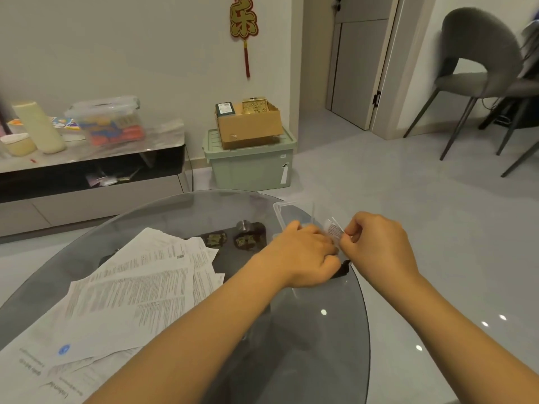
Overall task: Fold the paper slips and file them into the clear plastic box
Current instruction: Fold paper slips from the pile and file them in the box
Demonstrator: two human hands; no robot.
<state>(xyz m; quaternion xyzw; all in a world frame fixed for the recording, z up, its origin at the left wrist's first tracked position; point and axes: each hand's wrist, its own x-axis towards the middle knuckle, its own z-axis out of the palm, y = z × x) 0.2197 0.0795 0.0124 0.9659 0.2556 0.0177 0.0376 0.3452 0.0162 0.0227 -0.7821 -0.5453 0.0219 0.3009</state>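
A small folded paper slip [334,230] with printed text is held over the clear plastic box [287,209] at the far right edge of the round glass table [315,345]. My right hand [379,246] pinches the slip's right side between thumb and fingers. My left hand [303,258] has its fingers curled at the slip's left side, over the box; most of the box is hidden behind both hands. A loose pile of unfolded printed paper sheets [131,290] lies on the left half of the table.
Dark ornaments [233,239] show beneath the glass. Beyond the table stand a low cabinet [87,176] carrying a lidded container and bottles, a green storage bin [250,167] with a cardboard box on top, and a grey chair [478,71] at the right.
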